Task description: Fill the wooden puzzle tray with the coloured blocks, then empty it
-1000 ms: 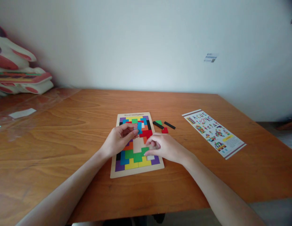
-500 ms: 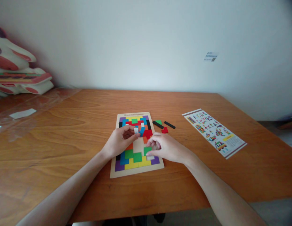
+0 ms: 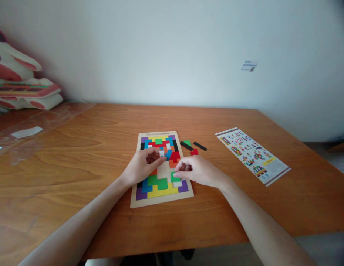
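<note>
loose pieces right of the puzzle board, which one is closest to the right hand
The small red piece, lying just beyond the right hand; the green piece and two black bars lie farther back.

A wooden table (image 3: 77, 155) is seen w/ a puzzle board (image 3: 161, 197) laid at centre. Just right of it, black, green & red loose pieces (image 3: 193, 147) are scattered. A printed sheet (image 3: 252, 155) is placed further right; clear plastic film (image 3: 27, 136) is spread at far left.

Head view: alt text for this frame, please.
Two bare hands, left hand and right hand, work over a coloured block puzzle board on a wooden table. Loose pieces and an instruction sheet lie to the right.
</note>
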{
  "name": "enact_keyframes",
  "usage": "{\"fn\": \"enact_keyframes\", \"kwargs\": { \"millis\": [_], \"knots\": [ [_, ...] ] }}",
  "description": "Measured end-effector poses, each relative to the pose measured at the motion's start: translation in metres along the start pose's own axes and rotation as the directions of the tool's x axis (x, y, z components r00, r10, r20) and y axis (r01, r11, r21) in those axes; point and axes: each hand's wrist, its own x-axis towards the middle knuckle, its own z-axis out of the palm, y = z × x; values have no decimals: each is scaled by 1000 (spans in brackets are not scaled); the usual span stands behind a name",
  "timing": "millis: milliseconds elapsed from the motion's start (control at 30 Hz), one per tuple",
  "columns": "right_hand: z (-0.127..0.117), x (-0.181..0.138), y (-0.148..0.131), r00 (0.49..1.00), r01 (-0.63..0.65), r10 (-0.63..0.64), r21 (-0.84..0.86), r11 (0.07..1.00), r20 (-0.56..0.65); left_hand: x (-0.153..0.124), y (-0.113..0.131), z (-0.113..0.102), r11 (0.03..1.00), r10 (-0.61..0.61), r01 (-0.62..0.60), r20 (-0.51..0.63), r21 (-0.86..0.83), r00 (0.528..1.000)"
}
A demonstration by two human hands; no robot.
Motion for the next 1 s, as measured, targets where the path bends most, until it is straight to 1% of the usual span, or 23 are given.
{"fn": "enact_keyframes", "kwargs": {
  "millis": [167, 333, 533, 733, 800, 833, 867, 933, 967, 1000],
  "knots": [
    [-3, -1, -3, 1000, -18, 19, -39, 999, 12, 0, -4, 1, 1000, -11, 11, -2, -29, 1000],
    [-5, -1, 0, 1000, -6, 8, -79, 997, 21, 0, -1, 1, 1000, -16, 16, 7, -7, 1000],
    [-5, -2, -2, 990, 141, -137, -208, 968, 32, 0, 0, 1, 1000, -16, 16, 4, -12, 1000],
    [-7, -5, -10, 985, 170, -165, -250, 953, 41, 0, 1, 1, 999, -31, 31, 5, -17, 1000],
    [-10, -4, -9, 986, 147, -161, -249, 957, -37, 0, 0, 0, 999, -39, 40, 12, -29, 999],
    [-11, -3, -7, 980, 130, -164, -256, 958, -114, 0, 0, 0, 999, -44, 44, 14, -31, 999],
    [-14, -2, -5, 963, 113, -172, -267, 957, -209, 0, 0, -1, 998, -47, 48, 13, -29, 999],
    [-20, 1, 1, 896, 84, -199, -290, 953, -396, 1, -1, -1, 998, -57, 57, 13, -20, 998],
    [-23, 2, 3, 864, 78, -213, -296, 952, -457, 1, -1, 0, 998, -62, 62, 13, -15, 998],
    [-25, 3, 6, 844, 81, -222, -293, 953, -489, 1, 0, 0, 998, -68, 68, 16, -10, 998]
  ]
}}
